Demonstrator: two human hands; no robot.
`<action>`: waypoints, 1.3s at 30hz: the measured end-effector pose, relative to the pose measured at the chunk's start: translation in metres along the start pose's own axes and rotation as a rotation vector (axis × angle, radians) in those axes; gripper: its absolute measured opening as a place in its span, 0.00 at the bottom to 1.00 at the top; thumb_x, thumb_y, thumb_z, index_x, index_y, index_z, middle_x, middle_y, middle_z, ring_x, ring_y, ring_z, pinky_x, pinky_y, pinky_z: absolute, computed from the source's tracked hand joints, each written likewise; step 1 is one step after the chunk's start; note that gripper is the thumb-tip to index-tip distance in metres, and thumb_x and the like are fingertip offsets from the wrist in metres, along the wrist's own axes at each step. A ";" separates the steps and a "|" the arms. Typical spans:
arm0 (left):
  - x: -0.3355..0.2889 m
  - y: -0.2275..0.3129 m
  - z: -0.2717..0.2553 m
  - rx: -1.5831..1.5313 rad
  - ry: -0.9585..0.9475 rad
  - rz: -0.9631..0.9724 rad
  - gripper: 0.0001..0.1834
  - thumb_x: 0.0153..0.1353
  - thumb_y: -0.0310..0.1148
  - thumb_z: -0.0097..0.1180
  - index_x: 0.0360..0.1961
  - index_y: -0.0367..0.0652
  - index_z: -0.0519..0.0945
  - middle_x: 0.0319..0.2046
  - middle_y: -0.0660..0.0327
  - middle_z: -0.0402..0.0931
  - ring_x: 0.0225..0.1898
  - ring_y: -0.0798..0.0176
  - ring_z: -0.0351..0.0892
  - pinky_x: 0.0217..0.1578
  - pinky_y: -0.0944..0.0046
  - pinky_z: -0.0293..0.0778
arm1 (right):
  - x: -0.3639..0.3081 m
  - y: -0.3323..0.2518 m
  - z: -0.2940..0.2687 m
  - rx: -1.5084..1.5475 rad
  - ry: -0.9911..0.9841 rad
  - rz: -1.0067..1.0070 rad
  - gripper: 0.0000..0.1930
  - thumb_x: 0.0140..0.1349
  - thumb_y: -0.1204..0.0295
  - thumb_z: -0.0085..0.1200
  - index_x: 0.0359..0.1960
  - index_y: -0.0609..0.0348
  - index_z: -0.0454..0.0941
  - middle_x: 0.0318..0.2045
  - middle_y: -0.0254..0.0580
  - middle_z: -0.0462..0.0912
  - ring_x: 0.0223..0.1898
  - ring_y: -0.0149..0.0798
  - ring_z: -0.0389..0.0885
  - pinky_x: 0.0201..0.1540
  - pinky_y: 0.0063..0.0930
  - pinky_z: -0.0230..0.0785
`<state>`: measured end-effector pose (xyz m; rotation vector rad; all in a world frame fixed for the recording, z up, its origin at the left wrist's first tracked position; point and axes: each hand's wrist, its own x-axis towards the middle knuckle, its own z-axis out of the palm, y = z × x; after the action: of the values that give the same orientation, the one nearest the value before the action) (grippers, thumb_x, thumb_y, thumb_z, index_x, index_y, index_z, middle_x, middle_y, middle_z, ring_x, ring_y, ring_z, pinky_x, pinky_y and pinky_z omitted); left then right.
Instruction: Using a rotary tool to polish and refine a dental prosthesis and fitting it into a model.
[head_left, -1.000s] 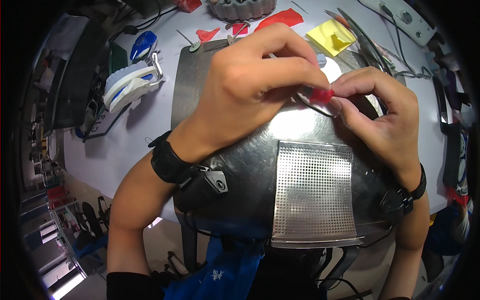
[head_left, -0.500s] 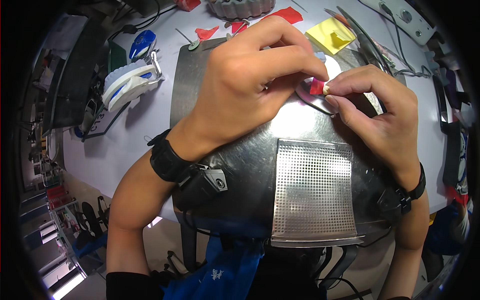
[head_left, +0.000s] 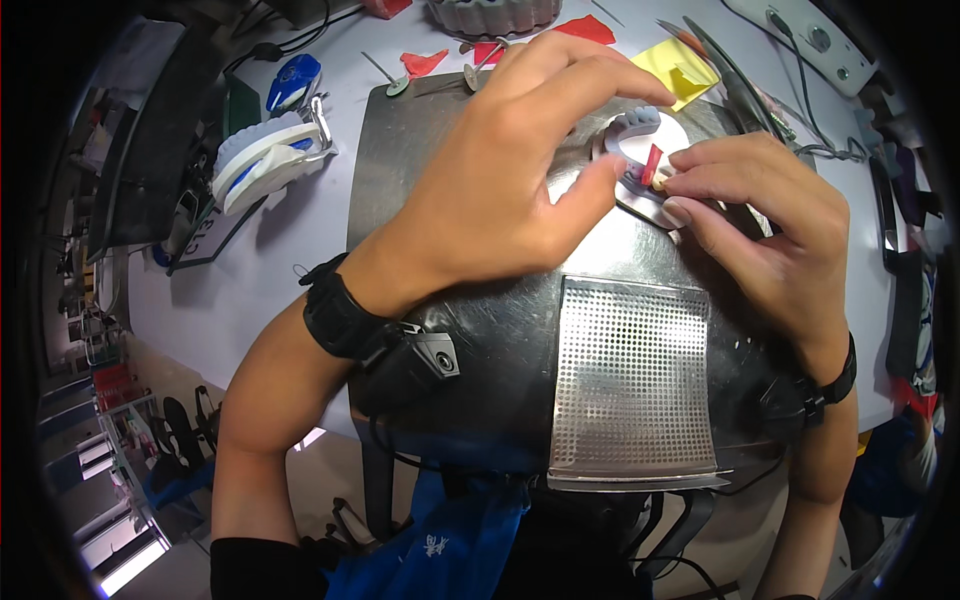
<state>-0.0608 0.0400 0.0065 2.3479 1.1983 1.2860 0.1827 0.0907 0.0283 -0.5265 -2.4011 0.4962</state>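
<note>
A dental cast (head_left: 641, 122) with a grey-blue arch and white base sits on the metal plate between my hands. My right hand (head_left: 765, 205) pinches a small ivory artificial tooth (head_left: 659, 182) at the cast's right side. A strip of red wax (head_left: 652, 162) stands up beside that tooth; whether the two are joined, I cannot tell. My left hand (head_left: 520, 160) is open, thumb and index finger spread wide. Its thumb tip is at the arch's left edge, and whether it touches is unclear. The fingers reach over the far side of the cast.
A perforated metal tray (head_left: 632, 380) lies at the near edge of the metal plate (head_left: 450, 290). Another cast (head_left: 265, 160) on a metal frame stands left. Beyond are red wax scraps (head_left: 425, 63), yellow notes (head_left: 683, 75), tweezers (head_left: 735, 75) and a white control box (head_left: 815, 40).
My left finger and thumb have come apart and moved away from the red wax, uncovering the cast. The wax now stands more upright. My right hand keeps its pinch.
</note>
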 end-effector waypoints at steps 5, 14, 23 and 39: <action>-0.002 0.003 0.010 0.030 -0.185 0.025 0.37 0.52 0.29 0.73 0.65 0.41 0.75 0.62 0.54 0.74 0.63 0.55 0.73 0.63 0.54 0.70 | -0.002 0.004 -0.004 -0.038 -0.007 -0.030 0.11 0.51 0.80 0.71 0.38 0.64 0.88 0.39 0.46 0.89 0.41 0.43 0.86 0.46 0.30 0.77; 0.000 0.021 0.014 -0.482 -0.129 -0.301 0.39 0.54 0.26 0.73 0.67 0.33 0.69 0.57 0.54 0.74 0.60 0.64 0.75 0.63 0.63 0.71 | 0.002 -0.009 -0.002 -0.056 0.087 -0.070 0.21 0.45 0.73 0.76 0.42 0.64 0.85 0.35 0.42 0.86 0.34 0.37 0.83 0.34 0.24 0.74; -0.003 0.031 0.016 -0.823 -0.193 -0.467 0.32 0.69 0.43 0.63 0.65 0.31 0.71 0.56 0.54 0.78 0.57 0.65 0.77 0.60 0.64 0.72 | -0.008 -0.009 0.004 -0.041 0.115 -0.014 0.18 0.42 0.78 0.68 0.38 0.65 0.83 0.27 0.40 0.81 0.24 0.35 0.78 0.23 0.23 0.69; -0.004 0.027 0.019 -0.749 -0.224 -0.419 0.37 0.73 0.54 0.56 0.69 0.33 0.70 0.57 0.54 0.77 0.58 0.65 0.76 0.61 0.63 0.71 | -0.006 -0.013 0.000 -0.125 0.124 -0.091 0.17 0.42 0.77 0.69 0.37 0.68 0.82 0.22 0.40 0.76 0.19 0.34 0.73 0.21 0.26 0.64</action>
<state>-0.0327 0.0233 0.0067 1.5531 0.8625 1.0424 0.1838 0.0766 0.0318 -0.4851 -2.3352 0.2670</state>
